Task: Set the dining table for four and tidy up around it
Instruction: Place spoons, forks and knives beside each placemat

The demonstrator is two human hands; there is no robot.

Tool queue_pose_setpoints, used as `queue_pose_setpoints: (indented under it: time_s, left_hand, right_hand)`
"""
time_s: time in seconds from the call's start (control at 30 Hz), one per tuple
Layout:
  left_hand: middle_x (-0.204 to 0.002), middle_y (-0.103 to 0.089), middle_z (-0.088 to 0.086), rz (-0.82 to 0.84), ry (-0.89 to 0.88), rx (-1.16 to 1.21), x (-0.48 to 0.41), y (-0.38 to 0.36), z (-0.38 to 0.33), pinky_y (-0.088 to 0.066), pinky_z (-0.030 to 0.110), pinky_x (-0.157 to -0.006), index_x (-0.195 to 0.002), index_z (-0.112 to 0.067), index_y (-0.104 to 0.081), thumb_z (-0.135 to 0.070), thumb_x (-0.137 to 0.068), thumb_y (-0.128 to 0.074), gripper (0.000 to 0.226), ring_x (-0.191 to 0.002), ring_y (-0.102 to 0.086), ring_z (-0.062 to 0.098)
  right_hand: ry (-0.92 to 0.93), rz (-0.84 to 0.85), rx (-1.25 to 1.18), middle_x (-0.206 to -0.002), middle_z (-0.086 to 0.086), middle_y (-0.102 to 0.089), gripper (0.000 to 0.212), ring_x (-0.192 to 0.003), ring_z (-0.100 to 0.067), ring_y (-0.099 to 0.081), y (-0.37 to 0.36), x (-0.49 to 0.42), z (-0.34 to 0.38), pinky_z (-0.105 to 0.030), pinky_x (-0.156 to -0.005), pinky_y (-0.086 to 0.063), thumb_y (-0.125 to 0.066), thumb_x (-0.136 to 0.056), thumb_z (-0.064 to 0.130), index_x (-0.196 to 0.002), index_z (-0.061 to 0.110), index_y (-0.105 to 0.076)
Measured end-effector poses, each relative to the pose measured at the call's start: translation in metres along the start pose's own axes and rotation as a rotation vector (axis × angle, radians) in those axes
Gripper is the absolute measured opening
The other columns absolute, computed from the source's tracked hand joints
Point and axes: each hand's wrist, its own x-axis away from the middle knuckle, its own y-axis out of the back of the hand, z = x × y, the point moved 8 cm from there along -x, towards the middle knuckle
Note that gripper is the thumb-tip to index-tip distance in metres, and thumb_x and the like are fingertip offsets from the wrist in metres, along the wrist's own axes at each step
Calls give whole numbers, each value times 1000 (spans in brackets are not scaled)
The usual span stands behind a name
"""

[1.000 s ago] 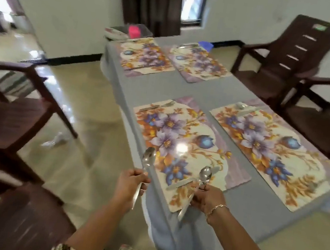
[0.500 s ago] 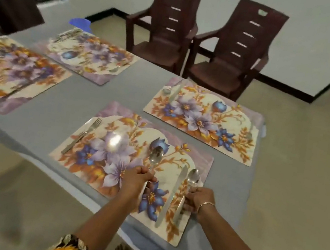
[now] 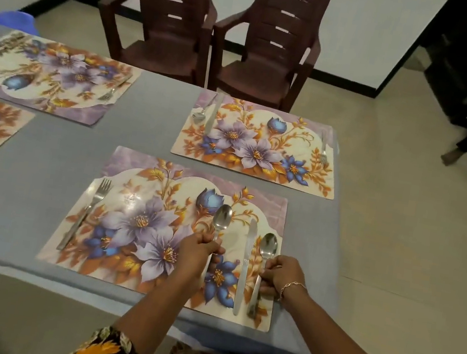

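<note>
Pinching light, stiff, probably slippery steel mid-handle, the left hand (image 3: pixel 199 246) curled round the middle spoon (image 3: pixel 220 220) and the right hand (image 3: pixel 281 274) round the outer spoon (image 3: pixel 267 248) beside the knife (image 3: pixel 247 258), over the lower-centre placemat (image 3: pixel 133 222) on the bench (image 3: pixel 143 119).

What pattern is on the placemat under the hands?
The placemat has purple and blue flowers with orange leaves on cream, lilac-edged; clearest in the head view.

Left spoon (image 3: pixel 220 220) now over placemat (image 3: pixel 134 179)
</note>
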Motion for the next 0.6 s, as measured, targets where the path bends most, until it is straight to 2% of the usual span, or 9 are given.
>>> queue_pose_setpoints:
  time_s: [0.07, 0.23, 0.37, 0.43, 0.5, 0.6]
  left_hand:
    - [-65, -59, 9, -2, -10, -17, 0, 4, 0, -39, 17, -38, -74, -5, -56, -2, -91, -51, 19, -39, -49, 8]
    - [-71, -61, 12, -5, -16, -42, -3, 13, 2, -41, 21, -46, -77, -5, -58, -4, -92, -53, 17, -52, -52, 14]
    - [-71, -62, 9, 7, -17, -64, -3, 15, 1, -43, 18, -45, -86, -2, -60, -6, -94, -52, 12, -54, -53, 14]
    - [-72, -63, 9, 7, -21, -84, -4, 16, 0, -43, 18, -44, -86, -2, -60, -7, -94, -52, 12, -53, -53, 14]
    - [-72, -63, 9, -1, -21, -95, -5, 17, 1, -43, 17, -42, -84, -2, -61, -6, -93, -52, 13, -53, -53, 14]
    - [-71, -62, 9, -4, -22, -98, -5, 17, 2, -43, 19, -45, -81, -3, -60, -6, -93, -53, 14, -55, -53, 15]
  right_hand:
    - [31, -20, 46, -64, -10, -60, 24, -49, -23, -58, -1, 0, 4, -29, -47, -52, -64, -82, -1, -63, 10, -54]
    - [76, -61, 146, -60, -5, -60, 27, -42, -16, -56, -1, 1, 9, -18, -38, -47, -66, -83, 4, -61, 14, -54]
    - [87, -87, 209, -57, -4, -60, 28, -40, -14, -56, 0, -2, 7, -19, -41, -48, -65, -85, 9, -60, 14, -53]
    - [96, -94, 232, -57, -5, -60, 27, -41, -15, -56, 0, -2, 7, -22, -47, -51, -65, -85, 13, -61, 14, -53]
    - [116, -90, 280, -58, -3, -60, 27, -47, -16, -56, 1, -2, 8, -26, -55, -51, -68, -83, 20, -61, 16, -53]
    - [166, -170, 288, -71, -2, -60, 24, -70, -20, -58, 12, -1, 8, -29, -68, -47, -69, -81, 24, -66, 16, -53]
